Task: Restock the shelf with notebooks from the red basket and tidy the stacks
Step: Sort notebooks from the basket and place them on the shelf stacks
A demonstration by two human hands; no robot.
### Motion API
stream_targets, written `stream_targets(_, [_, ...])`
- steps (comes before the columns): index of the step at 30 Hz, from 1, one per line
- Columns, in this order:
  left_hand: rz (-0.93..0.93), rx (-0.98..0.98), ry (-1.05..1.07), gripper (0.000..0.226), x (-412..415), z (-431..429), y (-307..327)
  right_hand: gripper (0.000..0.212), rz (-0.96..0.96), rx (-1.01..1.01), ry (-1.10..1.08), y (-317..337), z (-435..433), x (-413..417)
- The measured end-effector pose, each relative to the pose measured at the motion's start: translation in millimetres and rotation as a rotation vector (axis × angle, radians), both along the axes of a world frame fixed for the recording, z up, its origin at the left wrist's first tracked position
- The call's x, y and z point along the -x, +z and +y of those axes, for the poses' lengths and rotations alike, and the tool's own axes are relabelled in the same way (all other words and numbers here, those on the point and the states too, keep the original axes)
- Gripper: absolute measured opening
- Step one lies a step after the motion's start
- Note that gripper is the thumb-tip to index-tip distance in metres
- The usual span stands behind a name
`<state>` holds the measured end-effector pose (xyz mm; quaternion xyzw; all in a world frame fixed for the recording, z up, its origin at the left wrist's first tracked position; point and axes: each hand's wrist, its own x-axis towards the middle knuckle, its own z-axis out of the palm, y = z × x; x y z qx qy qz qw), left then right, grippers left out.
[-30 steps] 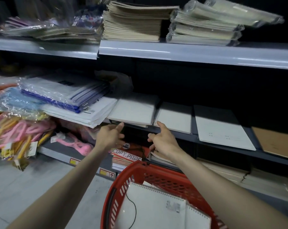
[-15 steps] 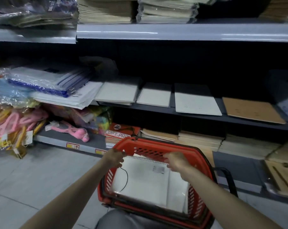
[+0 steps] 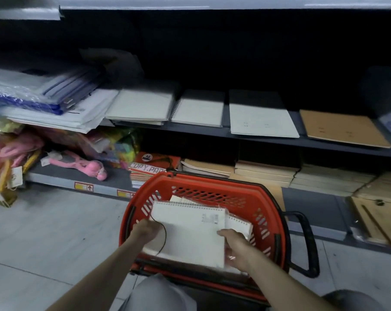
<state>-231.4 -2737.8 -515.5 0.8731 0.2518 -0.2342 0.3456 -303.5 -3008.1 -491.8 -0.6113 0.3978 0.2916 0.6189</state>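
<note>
The left hand [image 3: 146, 230] and right hand [image 3: 236, 245] gripped a white notebook [image 3: 190, 232] by its sides over the red basket [image 3: 212, 177]. Fingers beneath it were hidden.

Both forearms are bare; light grey trousers [image 3: 160, 295] cover the knees

The basket [image 3: 212, 189] is red with slotted walls and a black handle [image 3: 306, 243], the notebook [image 3: 190, 232] white, the shelf [image 3: 268, 140] dark grey under 3 white pads [image 3: 199, 108] and 1 brown pad [image 3: 342, 127], the toy [image 3: 82, 164] pink, the floor [image 3: 44, 232] pale grey.
</note>
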Motion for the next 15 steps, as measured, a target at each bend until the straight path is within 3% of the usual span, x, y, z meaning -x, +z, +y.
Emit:
stream_targets(3, [-0.016, 0.053, 0.015, 0.038, 7, -8, 21, 0.057, -0.031, 0.043, 0.001, -17, 1, 0])
stream_targets(6, [-0.092, 0.199, 0.037, 0.004, 9, -12, 37, 0.052, -0.064, 0.091, -0.065, 3, -3, -2])
stream_targets(8, [-0.137, 0.205, 0.039, 0.023, 11, -17, 59, 0.047, -0.090, 0.124, -0.082, 13, -9, -5])
stream_targets(12, [-0.282, 0.288, 0.095, 0.008, 13, -21, 100, 0.034, -0.199, 0.143, -0.102, 41, -16, -18])
stream_targets(15, [-0.379, 0.515, 0.117, 0.035, 15, -13, 127, 0.021, -0.310, 0.124, -0.116, 72, -19, -26])
